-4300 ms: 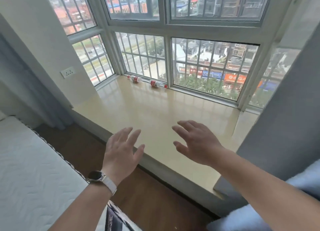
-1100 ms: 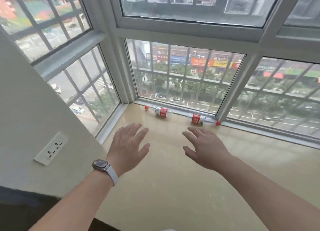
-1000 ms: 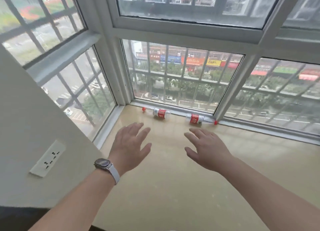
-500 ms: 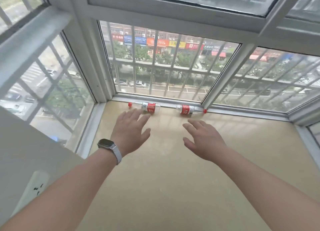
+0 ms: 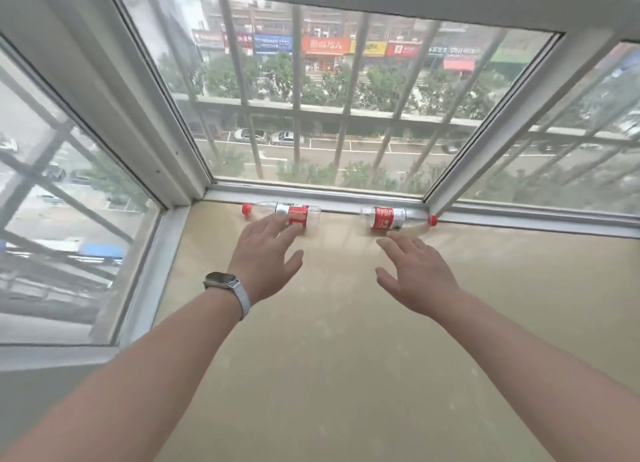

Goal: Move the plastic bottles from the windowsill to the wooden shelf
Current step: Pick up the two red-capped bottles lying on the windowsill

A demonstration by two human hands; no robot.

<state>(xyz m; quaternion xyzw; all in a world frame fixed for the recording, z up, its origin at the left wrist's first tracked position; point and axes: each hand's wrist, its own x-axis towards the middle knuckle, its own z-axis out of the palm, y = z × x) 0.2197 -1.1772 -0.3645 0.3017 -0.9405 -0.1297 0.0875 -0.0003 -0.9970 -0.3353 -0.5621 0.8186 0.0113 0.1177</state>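
Note:
Two clear plastic bottles with red labels and red caps lie on their sides along the far edge of the beige windowsill [image 5: 346, 340], against the window frame. The left bottle [image 5: 294, 212] has its cap pointing left; the right bottle [image 5: 389, 217] has its cap pointing right. My left hand [image 5: 265, 255], a watch on its wrist, reaches out with straight spread fingers, its fingertips overlapping the left bottle's label. My right hand [image 5: 417, 274] is also stretched open, its fingertips just short of the right bottle. Neither hand holds anything. The wooden shelf is out of view.
White window frames [image 5: 138, 122] with barred glass close the sill at the back and on the left. A vertical frame post [image 5: 485, 132] meets the sill right behind the right bottle's cap. The wide sill stretches on to the right.
I have leaned further over the sill and both hands have moved forward toward the bottles. My left fingertips now reach the left bottle. The bottles have not moved.

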